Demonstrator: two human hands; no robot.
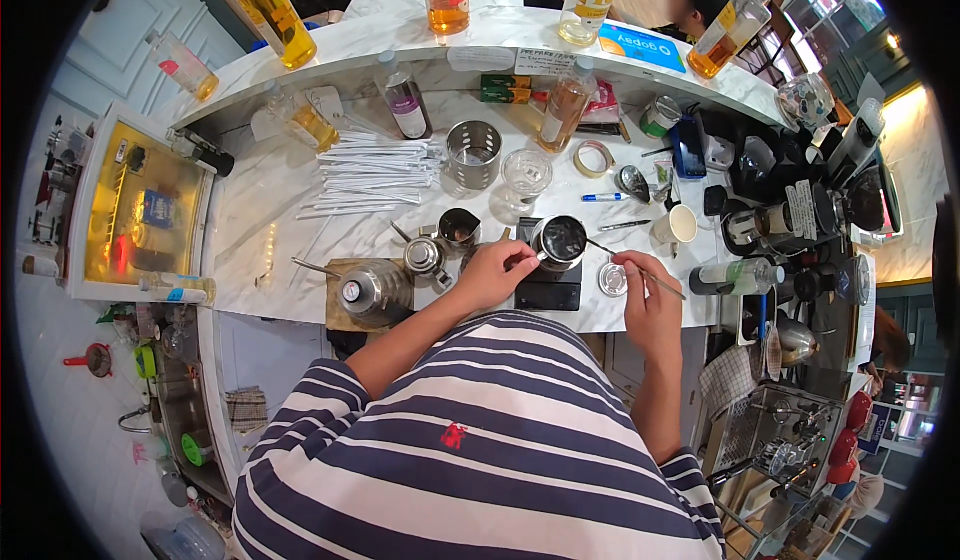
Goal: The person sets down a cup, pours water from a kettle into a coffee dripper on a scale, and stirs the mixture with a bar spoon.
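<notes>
A metal pitcher point(566, 250) with dark contents stands on a flat black scale point(549, 296) at the counter's front edge. My left hand point(500, 273) is closed, fingers pinched on the pitcher's handle at its left side. A long thin bar spoon point(665, 286) is held in the closed fingers of my right hand point(648, 298); its far end slants over the pitcher's right rim into the opening. Between that hand and the scale sits a small round clear-and-silver item point(612, 280). Left of my left hand are a small metal pot point(425, 257) and a dark metal jug point(460, 228).
A steel gooseneck kettle point(372, 293) stands on a wooden board at left. Behind lie wrapped straws point(372, 172), a perforated steel cup point(474, 155), a clear plastic cup point(527, 175) and tape point(594, 159). A paper cup point(676, 225) and grinders point(770, 225) are at right; bottles line the raised ledge.
</notes>
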